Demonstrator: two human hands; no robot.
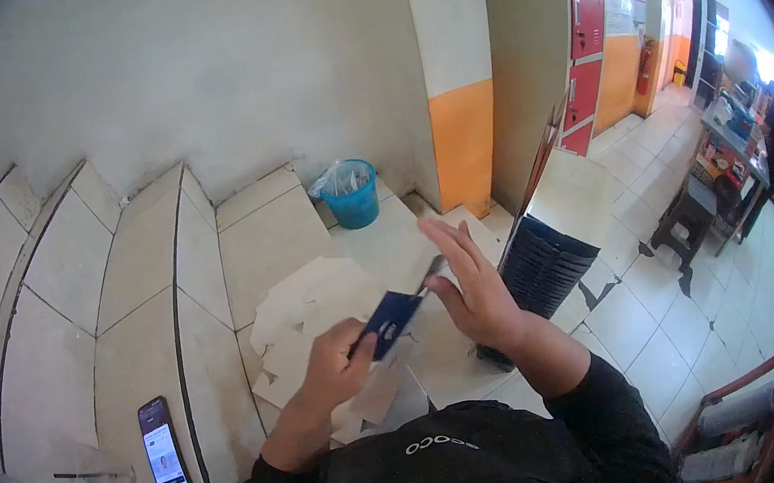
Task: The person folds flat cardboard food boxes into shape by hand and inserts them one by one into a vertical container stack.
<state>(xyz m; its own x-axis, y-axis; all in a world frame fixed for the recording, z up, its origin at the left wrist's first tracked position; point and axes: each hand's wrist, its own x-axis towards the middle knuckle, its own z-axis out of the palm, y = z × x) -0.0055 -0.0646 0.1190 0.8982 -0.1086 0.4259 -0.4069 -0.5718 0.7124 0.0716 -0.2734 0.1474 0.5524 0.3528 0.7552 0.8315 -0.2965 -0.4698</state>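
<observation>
A dark blue card-like piece (388, 324) with small pale lettering is gripped in my left hand (338, 363), thumb on its face. Just right of it, my right hand (473, 284) is raised with its fingers stretched out. Between the piece and my right hand is a small dark, blurred item (432, 270); whether the hand touches it is unclear. Pale cut sheets (307, 301) lie spread on the tiles below my left hand. Beside my right forearm stands a stack of dark blue pieces (547, 269).
A phone (164, 452) with a lit screen lies on the tiled step at the left. A blue bin (352, 197) with a plastic bag stands by the wall. Red lockers (583, 74), a dark stool (685, 220) and a cluttered table (735, 137) are on the right.
</observation>
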